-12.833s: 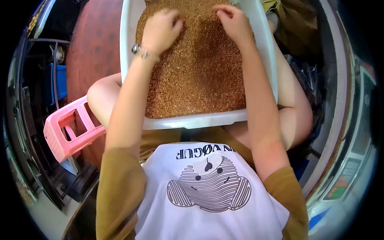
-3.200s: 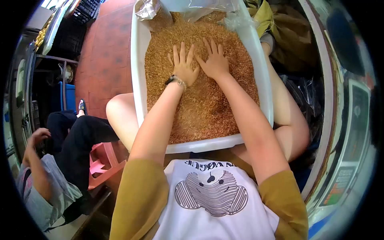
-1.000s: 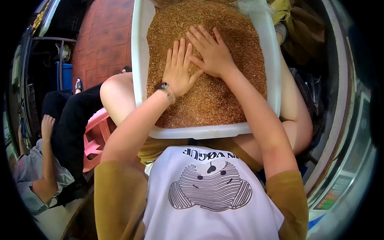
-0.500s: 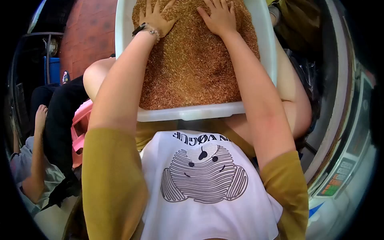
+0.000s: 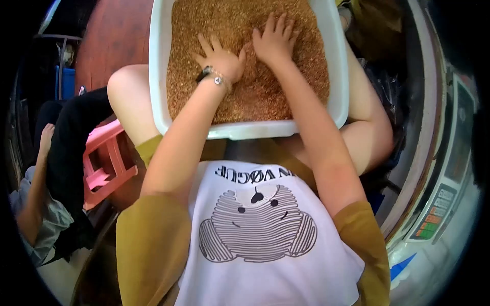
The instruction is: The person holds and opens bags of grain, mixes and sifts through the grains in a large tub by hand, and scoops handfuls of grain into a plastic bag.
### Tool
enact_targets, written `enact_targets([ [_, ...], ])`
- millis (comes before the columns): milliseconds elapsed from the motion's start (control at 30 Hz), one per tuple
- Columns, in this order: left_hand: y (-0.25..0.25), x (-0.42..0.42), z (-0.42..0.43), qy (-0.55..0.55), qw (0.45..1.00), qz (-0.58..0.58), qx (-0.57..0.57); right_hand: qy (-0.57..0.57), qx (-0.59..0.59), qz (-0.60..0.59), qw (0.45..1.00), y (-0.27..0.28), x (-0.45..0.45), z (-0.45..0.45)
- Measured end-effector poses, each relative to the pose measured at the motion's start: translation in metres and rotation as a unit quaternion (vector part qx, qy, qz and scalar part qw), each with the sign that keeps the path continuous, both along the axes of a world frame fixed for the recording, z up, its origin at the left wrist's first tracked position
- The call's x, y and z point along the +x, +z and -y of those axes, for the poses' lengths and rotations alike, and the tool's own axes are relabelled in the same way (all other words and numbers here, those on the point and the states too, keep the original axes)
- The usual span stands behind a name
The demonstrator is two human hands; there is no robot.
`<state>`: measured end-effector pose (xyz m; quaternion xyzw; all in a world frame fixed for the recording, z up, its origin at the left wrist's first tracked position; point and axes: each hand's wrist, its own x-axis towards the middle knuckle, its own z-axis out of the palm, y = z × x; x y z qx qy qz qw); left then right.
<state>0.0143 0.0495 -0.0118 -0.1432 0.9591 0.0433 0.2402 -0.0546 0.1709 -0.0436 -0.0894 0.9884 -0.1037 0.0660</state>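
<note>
Brown, grain-like loose material (image 5: pixel 255 104) fills much of a white tub (image 5: pixel 250 131) that sits between my bent legs. My left hand (image 5: pixel 222 62) lies palm down on the material, fingers spread, with a dark band and a charm bracelet at the wrist. Close beside it, to the right, my right hand (image 5: pixel 274 42) rests on the same material with its fingers apart. Neither hand holds an object. Some fingertips are partly sunk in or blurred against the grains.
A pink stool (image 5: pixel 111 158) stands left of my leg. Beyond it sits another person (image 5: pixel 38 204) in dark trousers. A blue container (image 5: pixel 65 82) is at the far left. Dark plastic bags (image 5: pixel 385 94) lie to the right, near a pale ledge (image 5: pixel 427 127).
Both hands have moved back toward my body over the material, and they are nearer each other than half a second ago. The view has shifted slightly, showing more of the pink stool.
</note>
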Motion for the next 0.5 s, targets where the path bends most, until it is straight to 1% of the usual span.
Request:
enact_targets([
  [67,0.017,0.0,-0.005,-0.021,0.997,0.072,0.03,0.026,-0.027,0.02,0.999,0.006,0.001,0.007],
  [167,0.056,-0.001,0.0,-0.107,0.983,0.145,-0.016,0.071,-0.125,0.037,0.989,0.026,0.008,-0.002],
  [200,0.069,0.0,0.004,-0.135,0.976,0.168,-0.03,0.058,-0.135,0.044,0.988,0.033,0.005,-0.004],
  [233,0.089,0.0,0.008,-0.157,0.974,0.161,-0.037,0.045,-0.145,0.053,0.987,0.043,0.002,-0.009],
  [267,0.099,-0.006,0.013,-0.139,0.975,0.168,-0.044,0.032,-0.154,0.063,0.986,0.048,-0.002,-0.013],
  [333,0.106,-0.014,0.026,-0.105,0.976,0.184,-0.051,0.01,-0.14,-0.025,0.99,0.041,-0.009,-0.025],
  [367,0.085,-0.011,0.04,-0.113,0.991,0.046,-0.058,0.0,-0.127,-0.072,0.989,0.03,-0.016,-0.033],
  [400,0.074,-0.014,0.047,-0.092,0.993,-0.04,-0.059,-0.008,-0.114,-0.119,0.986,0.025,-0.021,-0.039],
  [433,0.043,-0.018,0.057,-0.043,0.985,-0.161,-0.033,-0.037,-0.062,-0.134,0.988,0.025,-0.021,-0.041],
  [467,0.007,-0.022,0.064,0.007,0.96,-0.28,-0.006,-0.056,-0.056,-0.152,0.985,0.013,-0.024,-0.045],
  [500,-0.021,-0.025,0.067,0.012,0.957,-0.288,-0.045,-0.074,-0.05,-0.17,0.981,-0.008,-0.028,-0.05],
])
